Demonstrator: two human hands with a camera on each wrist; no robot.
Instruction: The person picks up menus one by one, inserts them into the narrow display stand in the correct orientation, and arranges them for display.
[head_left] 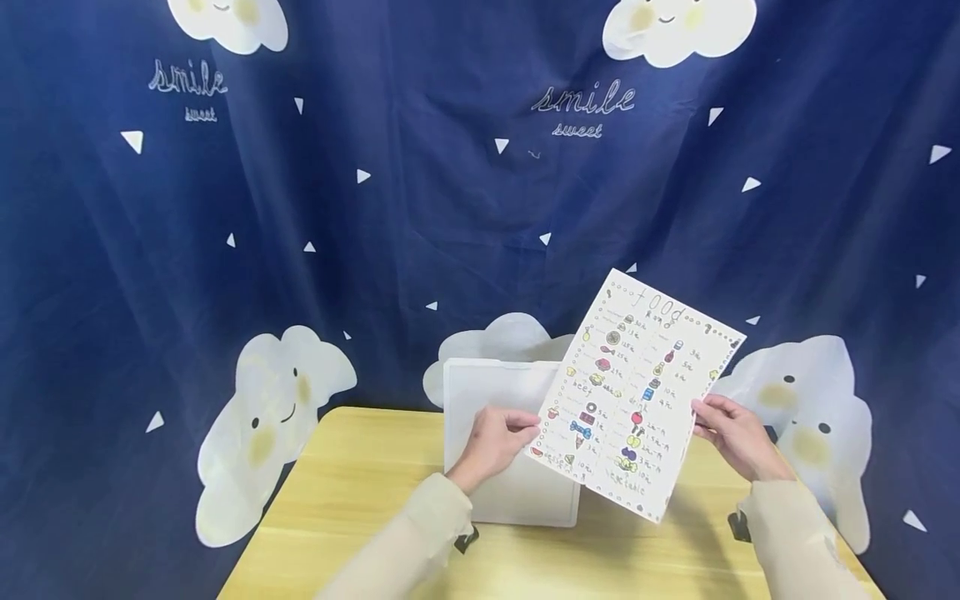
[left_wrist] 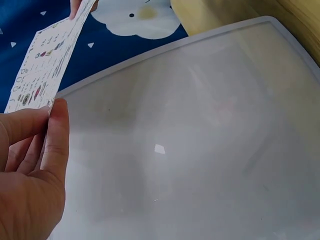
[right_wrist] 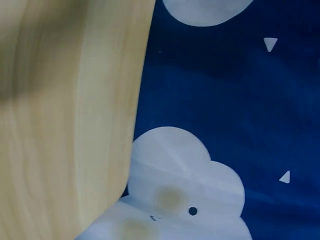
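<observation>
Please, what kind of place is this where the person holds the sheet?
Probably an indoor tabletop set-up, perhaps a home or a recording corner: a small wooden table stands before a dark blue curtain printed with smiling clouds, and both hands hold a hand-drawn food sheet.

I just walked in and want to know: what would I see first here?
First, the sheet with little coloured food pictures, held up over the table with the left hand at its lower edge and the right hand at its side. Under it lies a clear folder on the yellow wood. Behind hangs a dark blue curtain with smiling white clouds.
</observation>
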